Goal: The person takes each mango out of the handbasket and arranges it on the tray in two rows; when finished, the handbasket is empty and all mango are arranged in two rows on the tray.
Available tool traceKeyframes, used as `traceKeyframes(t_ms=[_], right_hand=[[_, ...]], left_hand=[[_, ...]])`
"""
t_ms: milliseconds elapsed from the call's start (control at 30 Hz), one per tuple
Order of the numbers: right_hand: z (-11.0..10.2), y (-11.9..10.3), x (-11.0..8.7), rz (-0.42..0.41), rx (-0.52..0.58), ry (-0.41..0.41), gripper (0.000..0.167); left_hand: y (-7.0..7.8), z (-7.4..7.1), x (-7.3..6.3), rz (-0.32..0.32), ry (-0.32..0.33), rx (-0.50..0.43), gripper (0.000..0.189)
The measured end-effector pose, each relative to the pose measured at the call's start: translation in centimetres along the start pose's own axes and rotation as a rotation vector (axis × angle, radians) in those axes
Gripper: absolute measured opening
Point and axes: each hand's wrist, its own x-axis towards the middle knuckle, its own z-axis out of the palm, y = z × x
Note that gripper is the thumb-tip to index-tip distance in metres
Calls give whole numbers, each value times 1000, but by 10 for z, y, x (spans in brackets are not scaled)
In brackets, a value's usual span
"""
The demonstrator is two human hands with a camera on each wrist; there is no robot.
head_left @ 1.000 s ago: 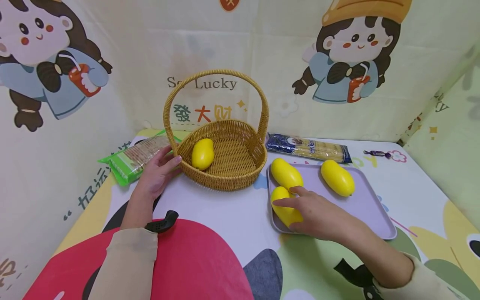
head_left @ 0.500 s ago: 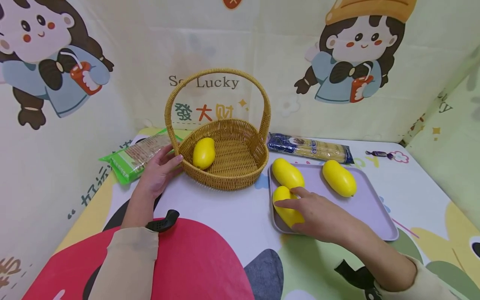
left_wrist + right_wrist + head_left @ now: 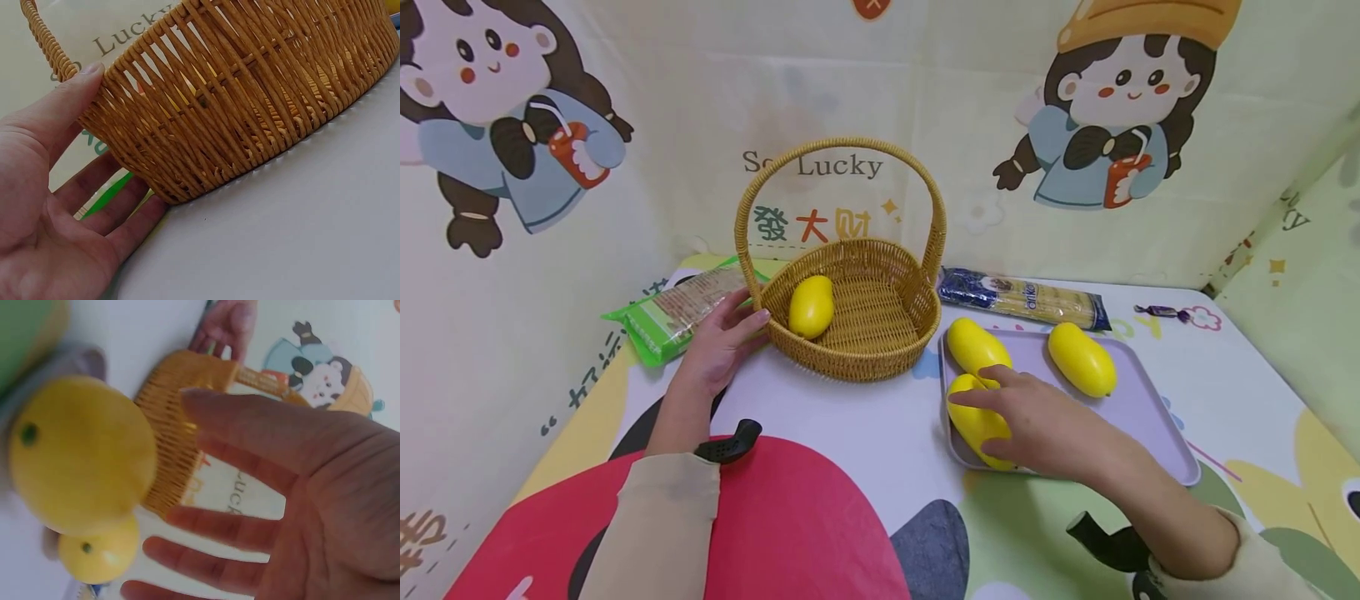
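My left hand [image 3: 722, 346] holds the left end of a wicker basket [image 3: 857, 364], its thumb against the rim and its other fingers round the side below the handle. One yellow mango [image 3: 811, 307] lies in the basket. Spread fingers of my right hand [image 3: 1048, 421] hover over the nearest mango [image 3: 976, 429] at the left front of a lilac tray [image 3: 1138, 417]. In the right wrist view, that mango [image 3: 84, 456] is apart from the fingers. Another mango [image 3: 979, 346] lies just behind it, and one more mango [image 3: 1082, 359] lies farther right on the tray.
Left of the basket lies a green-edged clear packet [image 3: 673, 317]. A blue-ended pasta packet [image 3: 1026, 298] lies behind the tray. Farther right is a small purple wrapped candy [image 3: 1162, 312]. A printed cloth wall [image 3: 955, 100] rises behind the table.
My right hand has lifted slightly off the nearest mango, whose front end now shows more at the tray's front edge. My left hand stays on the basket. The view has shifted slightly.
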Motion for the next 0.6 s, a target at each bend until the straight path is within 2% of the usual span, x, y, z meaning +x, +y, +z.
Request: traceKeyframes(t_ms=[200,433,600], right_hand=[[-21,2,12,-11,34,-15,56],[-40,4,38,-160,103,-22,52],[-51,2,57,-196,99,-21,47]], left_hand=[[1,-1,0,4,-10,2,74],[-1,-2,0,1,2,3,72],[-1,-2,0,6,-7,1,72]])
